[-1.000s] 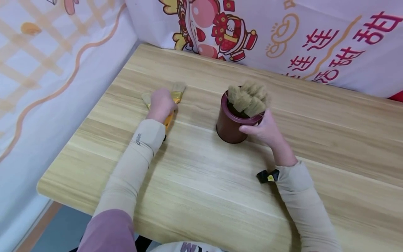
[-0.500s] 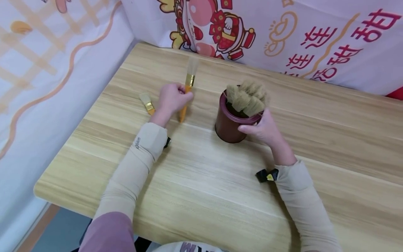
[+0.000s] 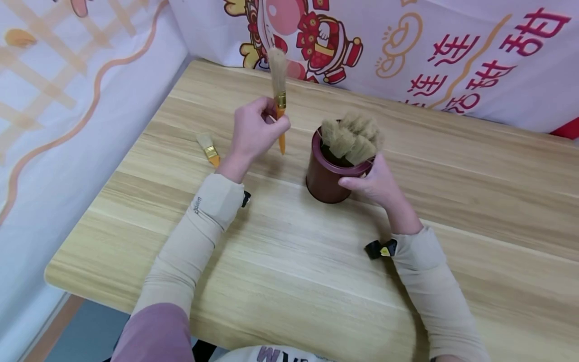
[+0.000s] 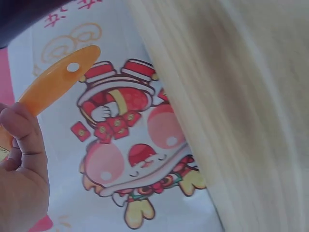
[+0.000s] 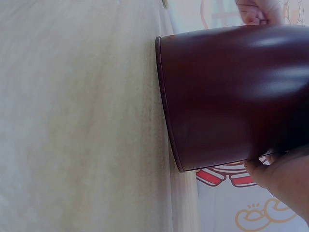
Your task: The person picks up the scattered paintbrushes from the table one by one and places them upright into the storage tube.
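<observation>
My left hand (image 3: 254, 129) pinches a paintbrush (image 3: 280, 80) by its orange handle and holds it above the table, bristles up. In the left wrist view that flat handle (image 4: 60, 79) shows a hole near its end. A dark red cylindrical pot (image 3: 326, 180) stands upright to the right of the brush. Several pale bristle heads (image 3: 349, 138) stick up out of it; their handles are hidden inside. Gripping the pot at its right side, my right hand (image 3: 384, 187) has its thumb on the near wall. Another paintbrush (image 3: 209, 152) lies left of my left wrist, its handle partly hidden.
The wooden table (image 3: 289, 281) ends at a rounded corner on the left. A printed cloth (image 3: 384, 40) with cartoon figures hangs behind its back edge, and another hanging cloth (image 3: 54, 115) runs along the left side.
My left hand has picked the paintbrush up from beside the other one, turned it bristles up and moved it right towards the pot. My right hand has stayed on the pot.
</observation>
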A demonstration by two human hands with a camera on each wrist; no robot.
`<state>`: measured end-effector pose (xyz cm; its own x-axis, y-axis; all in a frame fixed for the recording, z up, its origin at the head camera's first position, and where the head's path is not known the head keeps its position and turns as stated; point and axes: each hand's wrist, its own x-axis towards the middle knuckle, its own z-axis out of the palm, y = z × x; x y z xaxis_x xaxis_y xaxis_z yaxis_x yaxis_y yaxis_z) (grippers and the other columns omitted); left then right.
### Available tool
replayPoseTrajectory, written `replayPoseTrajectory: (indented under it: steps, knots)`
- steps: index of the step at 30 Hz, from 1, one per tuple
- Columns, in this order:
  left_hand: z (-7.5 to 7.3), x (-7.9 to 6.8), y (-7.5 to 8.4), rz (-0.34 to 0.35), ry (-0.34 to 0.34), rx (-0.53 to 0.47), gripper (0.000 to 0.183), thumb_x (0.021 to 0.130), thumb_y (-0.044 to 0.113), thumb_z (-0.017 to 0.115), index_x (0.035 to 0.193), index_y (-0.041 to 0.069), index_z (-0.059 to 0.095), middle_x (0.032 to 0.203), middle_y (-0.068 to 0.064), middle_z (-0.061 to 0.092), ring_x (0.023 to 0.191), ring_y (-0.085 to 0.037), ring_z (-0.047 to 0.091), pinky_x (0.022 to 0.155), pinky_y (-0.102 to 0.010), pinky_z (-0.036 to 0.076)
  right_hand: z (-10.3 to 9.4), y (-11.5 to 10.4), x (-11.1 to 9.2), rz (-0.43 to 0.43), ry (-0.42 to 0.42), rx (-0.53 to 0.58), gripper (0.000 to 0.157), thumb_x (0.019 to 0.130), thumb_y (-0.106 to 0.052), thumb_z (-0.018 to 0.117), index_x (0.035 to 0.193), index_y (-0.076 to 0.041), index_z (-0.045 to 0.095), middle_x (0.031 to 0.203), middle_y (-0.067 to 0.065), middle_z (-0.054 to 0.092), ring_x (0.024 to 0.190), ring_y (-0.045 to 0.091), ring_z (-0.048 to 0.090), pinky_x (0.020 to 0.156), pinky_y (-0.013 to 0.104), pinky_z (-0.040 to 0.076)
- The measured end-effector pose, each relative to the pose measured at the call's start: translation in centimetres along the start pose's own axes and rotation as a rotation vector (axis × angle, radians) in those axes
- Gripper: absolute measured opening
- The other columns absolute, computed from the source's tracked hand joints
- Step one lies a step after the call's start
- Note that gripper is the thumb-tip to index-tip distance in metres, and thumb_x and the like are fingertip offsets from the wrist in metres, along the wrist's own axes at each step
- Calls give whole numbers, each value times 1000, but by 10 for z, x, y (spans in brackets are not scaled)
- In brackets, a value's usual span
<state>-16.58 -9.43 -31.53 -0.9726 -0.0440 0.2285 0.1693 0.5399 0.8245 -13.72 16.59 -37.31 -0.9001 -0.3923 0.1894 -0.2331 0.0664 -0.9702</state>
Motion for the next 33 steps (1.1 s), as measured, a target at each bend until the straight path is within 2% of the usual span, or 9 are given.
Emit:
replayPoseTrajectory:
  steps: [7, 13, 20, 25, 30, 33]
  knots:
    - [4, -6, 12, 90, 9, -46, 18, 82, 14, 61, 93, 0, 68, 79, -9, 64, 63, -10, 52, 53, -17, 41, 0, 0, 0, 4, 3, 14, 87, 69, 5, 79, 144, -10, 36, 137, 1, 51, 128, 10, 46, 111, 23, 34]
    - [2, -11, 28, 151, 59, -163, 18, 84, 13, 64, 93, -2, 66, 76, -9, 63, 62, -11, 53, 54, -18, 44, 0, 0, 0, -3, 2, 20, 89, 68, 6, 79, 144, -10, 36, 138, 3, 50, 129, 11, 45, 112, 24, 33]
    - [1, -16, 50, 327, 97, -282, 15, 83, 6, 64, 91, -6, 64, 75, -16, 65, 58, -8, 56, 55, -19, 49, 0, -1, 0, -7, 11, 2, 88, 68, 4, 79, 144, -9, 36, 138, 4, 49, 129, 11, 45, 113, 26, 32]
    - [4, -19, 60, 377, 92, -305, 16, 82, 4, 63, 91, -9, 64, 76, -19, 66, 58, -4, 56, 54, -19, 49, -1, 1, -3, 2, 19, 0, 89, 68, 6, 79, 144, -9, 36, 138, 4, 49, 128, 10, 45, 113, 25, 32]
    - [1, -20, 69, 433, 107, -330, 15, 81, 2, 63, 91, -10, 64, 76, -20, 66, 58, -2, 56, 54, -19, 50, 0, 0, -2, 3, 3, 21, 88, 69, 2, 81, 143, -10, 36, 137, 1, 50, 129, 11, 45, 112, 25, 32]
    - [1, -21, 75, 471, 84, -337, 15, 82, 2, 63, 90, -10, 63, 77, -20, 66, 58, -4, 56, 55, -19, 50, 0, -1, 0, -12, 3, 35, 87, 69, 2, 81, 143, -10, 36, 136, 0, 51, 128, 12, 45, 112, 25, 33]
